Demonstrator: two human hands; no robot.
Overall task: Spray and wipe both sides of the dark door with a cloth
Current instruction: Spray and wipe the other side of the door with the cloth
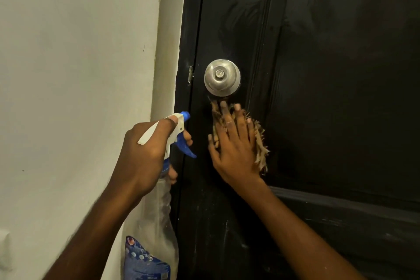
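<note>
The dark door (329, 75) fills the right half of the view, with a round silver knob (222, 78) at its left side. My right hand (234, 148) lies flat with straight fingers on a tan fringed cloth (261, 145), pressing it against the door just below the knob. My left hand (145, 154) grips the neck of a clear spray bottle (154, 207) with a white and blue trigger head (179, 134); the nozzle points toward the door's edge. The bottle hangs down beside the door frame.
A white wall (75, 63) takes up the left half, ending at a pale jamb (168, 41). A small brass latch plate (191, 74) sits on the door's edge left of the knob. Streaks and pale smears mark the lower door panel (227, 234).
</note>
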